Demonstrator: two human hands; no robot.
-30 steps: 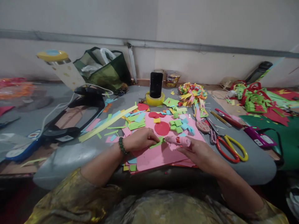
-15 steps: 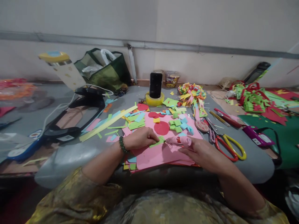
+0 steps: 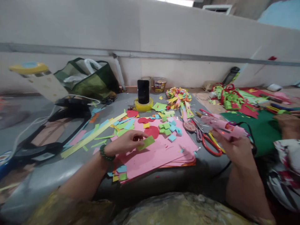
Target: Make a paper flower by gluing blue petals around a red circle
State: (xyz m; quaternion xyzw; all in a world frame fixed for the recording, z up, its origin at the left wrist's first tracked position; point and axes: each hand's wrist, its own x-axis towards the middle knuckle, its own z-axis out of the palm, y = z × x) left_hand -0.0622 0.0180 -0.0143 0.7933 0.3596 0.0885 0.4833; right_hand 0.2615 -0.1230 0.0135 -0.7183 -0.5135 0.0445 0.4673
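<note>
Between thumb and fingers, my left hand [image 3: 127,143] pinches a small green paper strip [image 3: 146,143] above a stack of pink paper sheets [image 3: 161,151]. My right hand [image 3: 236,147] grips a pink glue gun [image 3: 226,126] with a small red light, raised to the right of the stack. On the top sheet lie a red paper circle [image 3: 152,132], folded green paper pieces [image 3: 165,126] and folded blue paper pieces [image 3: 173,128]. Red-and-yellow-handled scissors [image 3: 212,145] lie below the glue gun, partly hidden by it.
Behind the sheets a phone [image 3: 143,91] stands in a yellow tape roll [image 3: 140,107]. A multicoloured paper rosette [image 3: 178,96] lies farther right. At left are a black headband-like frame [image 3: 63,125] and a green bag [image 3: 93,79]. Another person's hand [image 3: 287,123] is at the right edge.
My right hand has moved right and up with the glue gun, away from the green strip. My left hand has lifted the strip off the pink sheet. The view has turned right.
</note>
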